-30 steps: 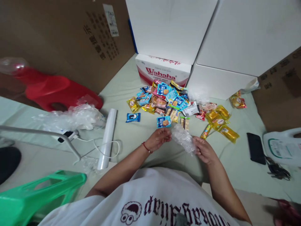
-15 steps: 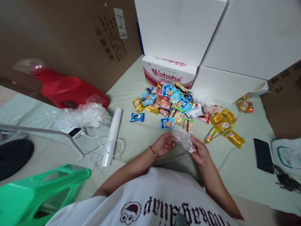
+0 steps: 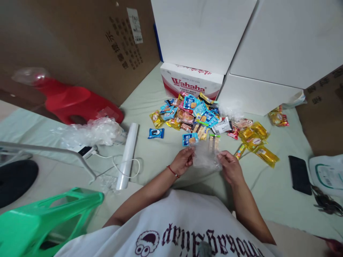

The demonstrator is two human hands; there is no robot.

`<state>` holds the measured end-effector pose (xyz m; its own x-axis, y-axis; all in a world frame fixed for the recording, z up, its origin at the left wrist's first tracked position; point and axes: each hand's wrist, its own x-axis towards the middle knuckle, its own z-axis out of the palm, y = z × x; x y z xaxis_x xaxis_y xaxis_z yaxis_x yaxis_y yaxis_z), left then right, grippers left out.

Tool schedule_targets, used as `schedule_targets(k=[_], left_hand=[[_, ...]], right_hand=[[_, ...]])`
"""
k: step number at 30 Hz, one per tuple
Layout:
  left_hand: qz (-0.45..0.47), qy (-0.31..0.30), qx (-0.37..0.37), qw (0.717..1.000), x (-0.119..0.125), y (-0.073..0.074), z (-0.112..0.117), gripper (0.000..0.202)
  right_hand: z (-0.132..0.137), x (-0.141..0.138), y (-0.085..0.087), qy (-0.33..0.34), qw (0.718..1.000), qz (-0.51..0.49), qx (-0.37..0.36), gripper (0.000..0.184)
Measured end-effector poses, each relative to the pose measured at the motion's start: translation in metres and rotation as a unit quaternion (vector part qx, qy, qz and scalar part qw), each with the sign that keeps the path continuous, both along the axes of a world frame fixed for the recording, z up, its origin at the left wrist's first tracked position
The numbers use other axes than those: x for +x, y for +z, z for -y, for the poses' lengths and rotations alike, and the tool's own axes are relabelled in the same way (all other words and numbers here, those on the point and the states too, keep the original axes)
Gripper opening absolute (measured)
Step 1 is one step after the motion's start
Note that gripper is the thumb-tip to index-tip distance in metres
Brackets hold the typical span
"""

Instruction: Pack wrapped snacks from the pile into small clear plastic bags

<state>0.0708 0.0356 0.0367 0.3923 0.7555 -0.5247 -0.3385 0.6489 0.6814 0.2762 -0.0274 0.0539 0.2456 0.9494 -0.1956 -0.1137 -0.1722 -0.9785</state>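
Note:
My left hand (image 3: 183, 159) and my right hand (image 3: 229, 165) each pinch one edge of a small clear plastic bag (image 3: 205, 156), which hangs stretched out between them just above the pale green sheet (image 3: 160, 153). Beyond the bag lies a heap of wrapped snacks (image 3: 197, 116) in blue, yellow and red packets. A blue snack packet (image 3: 189, 139) and a striped bar (image 3: 213, 141) lie closest to my fingers. A single dark blue biscuit packet (image 3: 155, 133) sits apart on the left. Yellow packets (image 3: 253, 141) spread out to the right.
A roll of clear bags (image 3: 128, 155) and a white cable lie left of my hands, beside crumpled plastic (image 3: 91, 132). Red stool (image 3: 72, 101) at left, green stool (image 3: 40, 223) at lower left. Wahaha carton (image 3: 191, 82) and white boxes (image 3: 257, 53) stand behind. A black phone (image 3: 299, 174) and keys (image 3: 325, 203) lie right.
The clear bag was crumpled between my hands; now it is pulled flat and wide. Both hands have moved slightly apart and forward toward the snack heap.

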Motion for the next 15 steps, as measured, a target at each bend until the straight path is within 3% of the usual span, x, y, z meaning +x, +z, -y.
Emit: schedule_targets(k=[3,7,9,12,13,15], left_hand=[[-0.031,-0.007,0.012,0.999,-0.016,-0.001,-0.005,0.061],[-0.143,0.107,0.095,0.979,-0.025,0.013,0.000,0.055],[-0.134,0.075,0.126,0.980,-0.018,0.024,0.008,0.050],[-0.082,-0.057,0.155,0.983,0.003,0.036,0.018,0.048],[-0.081,-0.074,0.161,0.981,0.008,0.037,0.019,0.046],[-0.083,-0.051,0.155,0.983,0.013,0.034,0.017,0.044]], right_hand=[[-0.001,0.010,0.006,-0.022,0.995,-0.093,-0.038,0.038],[0.001,0.006,0.010,-0.009,0.993,-0.109,-0.052,0.036],[0.001,-0.004,0.009,0.014,0.996,-0.087,-0.031,0.032],[0.001,-0.017,0.010,0.073,0.997,-0.029,-0.003,0.028],[0.001,-0.019,0.012,0.080,0.997,-0.013,0.002,0.027],[0.002,-0.014,0.017,0.052,0.999,0.008,0.008,0.028]])
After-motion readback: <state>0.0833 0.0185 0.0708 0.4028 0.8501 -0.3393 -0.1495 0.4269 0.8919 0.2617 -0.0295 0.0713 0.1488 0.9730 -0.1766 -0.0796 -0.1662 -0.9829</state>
